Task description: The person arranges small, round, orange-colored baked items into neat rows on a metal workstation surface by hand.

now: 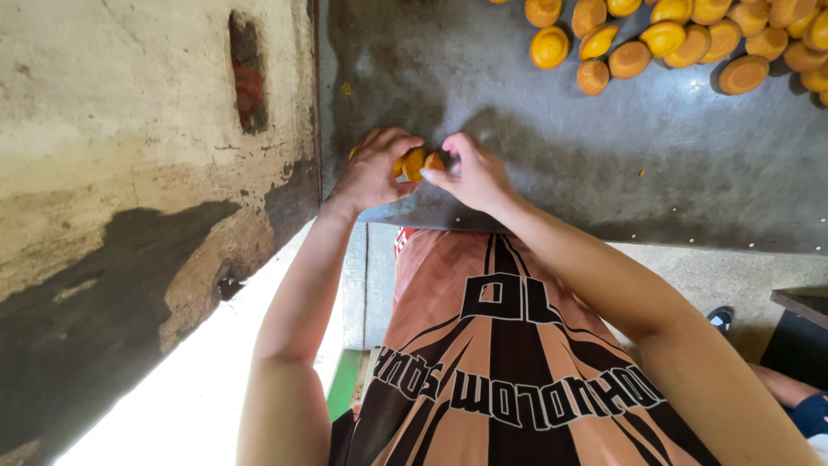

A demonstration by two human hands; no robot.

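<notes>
Both of my hands meet at the near edge of a dark metal table (535,173). My left hand (373,171) curls around a small orange fruit (414,164) and holds it just above the tabletop. My right hand (474,173) pinches the same fruit from the right side, where an orange-brown piece shows between the fingers. Whether the right hand also holds a small tool is hidden by the fingers. A heap of several similar orange fruit halves (681,39) lies at the far right of the table, cut faces and rounded backs mixed.
A stained, peeling concrete wall (147,173) with a small recess (247,73) runs along the left of the table. Below the table edge are my patterned shirt (500,362), a concrete floor (724,276) and another person's shoe (720,318) at the right.
</notes>
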